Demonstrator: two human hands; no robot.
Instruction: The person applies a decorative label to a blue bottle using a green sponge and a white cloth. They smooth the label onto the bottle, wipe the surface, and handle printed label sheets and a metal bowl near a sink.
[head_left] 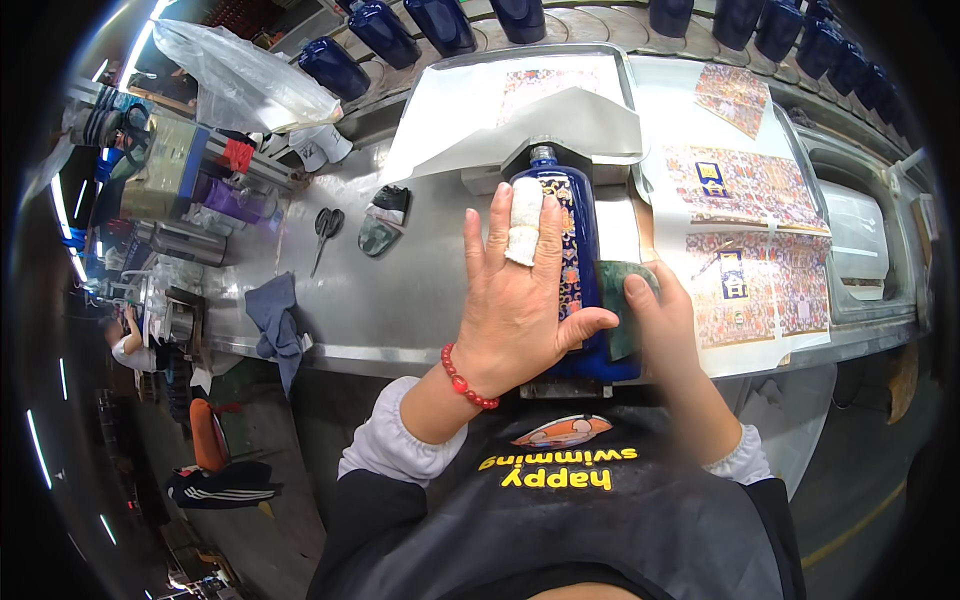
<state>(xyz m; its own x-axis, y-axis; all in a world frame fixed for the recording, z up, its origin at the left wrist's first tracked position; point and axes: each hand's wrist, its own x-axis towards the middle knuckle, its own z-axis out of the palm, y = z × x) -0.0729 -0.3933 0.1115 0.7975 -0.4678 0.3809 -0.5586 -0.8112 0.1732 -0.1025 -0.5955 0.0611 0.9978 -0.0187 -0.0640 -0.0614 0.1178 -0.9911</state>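
Observation:
A dark blue bottle (590, 240) with a colourful patterned decal on its front lies on its back before me, its neck pointing away. My left hand (515, 290) rests flat over the bottle's left side, fingers stretched and spread. One of its fingers is wrapped in white cloth, and a red bead bracelet circles the wrist. A dark green squeegee-like scraper (622, 300) is gripped by my right hand (665, 315) at the bottle's right edge. Part of the decal is hidden under my left hand.
Scissors (326, 225), dark green and black pads (385, 220) and a blue-grey cloth (275, 318) lie on the metal table (340, 295). Decal sheets (750, 250) spread on the right. A metal tray (628, 90) with white paper stands behind. Blue bottles (382, 35) line the far conveyor.

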